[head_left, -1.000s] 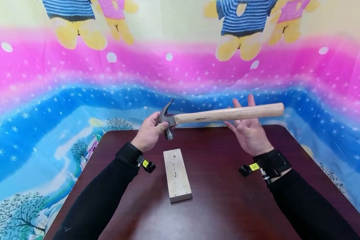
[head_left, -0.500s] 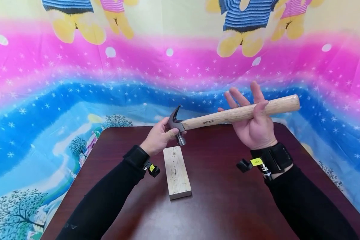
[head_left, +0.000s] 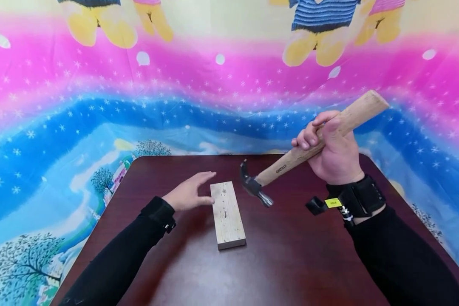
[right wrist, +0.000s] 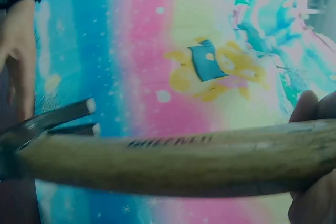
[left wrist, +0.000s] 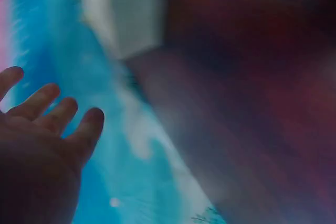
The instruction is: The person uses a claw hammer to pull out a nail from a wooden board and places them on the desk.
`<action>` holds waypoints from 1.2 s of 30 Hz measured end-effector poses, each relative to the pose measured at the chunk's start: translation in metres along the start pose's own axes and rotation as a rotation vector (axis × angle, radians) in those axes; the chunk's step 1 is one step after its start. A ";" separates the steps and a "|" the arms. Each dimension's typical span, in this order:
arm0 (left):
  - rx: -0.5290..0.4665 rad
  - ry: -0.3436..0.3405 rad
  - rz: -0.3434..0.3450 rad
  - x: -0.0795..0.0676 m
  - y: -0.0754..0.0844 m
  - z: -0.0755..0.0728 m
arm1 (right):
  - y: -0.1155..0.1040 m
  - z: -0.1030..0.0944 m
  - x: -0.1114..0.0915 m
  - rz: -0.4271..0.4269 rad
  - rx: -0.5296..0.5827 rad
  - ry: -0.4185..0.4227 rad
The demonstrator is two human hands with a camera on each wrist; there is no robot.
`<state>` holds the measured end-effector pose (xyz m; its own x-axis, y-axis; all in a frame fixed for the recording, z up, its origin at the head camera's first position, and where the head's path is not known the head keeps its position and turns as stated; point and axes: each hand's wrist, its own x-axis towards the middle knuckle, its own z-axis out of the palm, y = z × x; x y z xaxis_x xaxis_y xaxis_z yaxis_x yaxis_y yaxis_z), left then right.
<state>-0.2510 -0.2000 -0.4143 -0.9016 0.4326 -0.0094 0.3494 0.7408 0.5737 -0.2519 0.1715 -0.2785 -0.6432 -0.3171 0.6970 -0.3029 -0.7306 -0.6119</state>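
Note:
A claw hammer [head_left: 290,159] with a pale wooden handle hangs tilted in the air, head down to the left. My right hand [head_left: 338,151] grips its handle, fingers curled round the wood; in the right wrist view the handle [right wrist: 173,166] spans the frame. The dark metal head [head_left: 254,185] is right of the wooden block [head_left: 229,219], above the table. Holding nothing, my left hand [head_left: 189,193] hovers at the block's left side, fingers extended and thumb apart. On the block's upper face a nail [head_left: 225,213] shows, with several small dark marks in line with it.
The block lies on a dark red-brown table [head_left: 290,263] with rounded far corners. A printed cloth [head_left: 229,106] in blue, pink and cream hangs behind and beside the table. The left wrist view is blurred, with the table edge slanting across it.
My left hand has let go of the hammer head and moved down and left toward the block. My right fingers have closed round the handle, and the head has swung lower and to the right.

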 end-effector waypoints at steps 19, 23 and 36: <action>0.148 -0.070 -0.031 -0.009 -0.012 0.052 | 0.066 0.055 0.026 0.674 -0.775 0.099; 0.175 -0.039 0.014 -0.002 -0.001 0.056 | 0.081 0.062 0.033 0.726 -0.845 0.047; 0.320 -0.049 0.061 0.001 0.013 0.061 | 0.130 0.062 0.056 0.876 -0.873 -0.036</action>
<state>-0.2317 -0.1586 -0.4569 -0.8658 0.4997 -0.0262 0.4722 0.8332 0.2878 -0.2836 0.0215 -0.2962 -0.8496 -0.5226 -0.0720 -0.1564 0.3799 -0.9117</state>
